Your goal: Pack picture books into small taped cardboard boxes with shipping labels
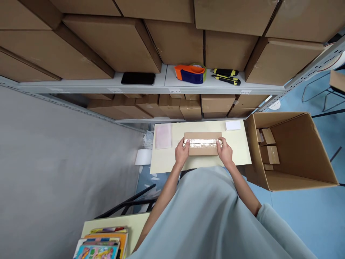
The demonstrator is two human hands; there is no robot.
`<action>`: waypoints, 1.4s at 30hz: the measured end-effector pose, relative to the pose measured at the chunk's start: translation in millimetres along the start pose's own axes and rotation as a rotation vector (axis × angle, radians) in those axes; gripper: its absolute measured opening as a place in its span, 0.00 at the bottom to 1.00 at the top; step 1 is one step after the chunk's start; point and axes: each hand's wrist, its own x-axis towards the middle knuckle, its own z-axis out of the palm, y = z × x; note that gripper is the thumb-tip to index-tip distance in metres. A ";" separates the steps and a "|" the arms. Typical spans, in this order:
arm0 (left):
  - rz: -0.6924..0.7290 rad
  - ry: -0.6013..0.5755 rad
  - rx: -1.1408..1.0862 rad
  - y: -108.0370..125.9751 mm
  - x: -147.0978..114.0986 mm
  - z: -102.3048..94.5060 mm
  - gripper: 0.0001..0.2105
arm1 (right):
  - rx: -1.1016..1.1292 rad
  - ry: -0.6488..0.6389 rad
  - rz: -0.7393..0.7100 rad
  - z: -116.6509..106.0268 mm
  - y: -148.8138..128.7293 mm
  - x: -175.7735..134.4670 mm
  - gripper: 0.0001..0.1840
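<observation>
A small brown cardboard box [203,149] lies on the cream table in front of me, with shiny clear tape running lengthwise over its top. My left hand [182,151] grips its left end, thumb on the tape. At the opposite end my right hand [224,150] holds the box the same way, thumb on top and fingers around the side. To the left of the box is a stack of pinkish clear plastic sleeves or sheets [163,136]. Behind my right hand sits a small white block of paper or labels [233,125].
A large open carton [299,151] with several small boxes inside stands right of the table [172,163]. Above, a grey shelf [91,87] bears a phone [138,78], an orange-and-blue tape dispenser [190,74] and yellow-black utility knives [225,76]. Picture books [101,248] lie lower left.
</observation>
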 end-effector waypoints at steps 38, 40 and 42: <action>-0.030 0.016 -0.019 -5.2 0.9 3.2 0.27 | 0.136 0.050 -0.033 2.1 0.2 0.3 0.27; -0.024 0.019 -0.026 -5.4 0.0 2.7 0.27 | 0.137 0.053 -0.031 3.0 0.8 0.2 0.27; -0.010 0.035 -0.027 -4.7 -1.3 2.1 0.27 | 0.142 0.051 -0.032 3.6 0.9 -0.1 0.28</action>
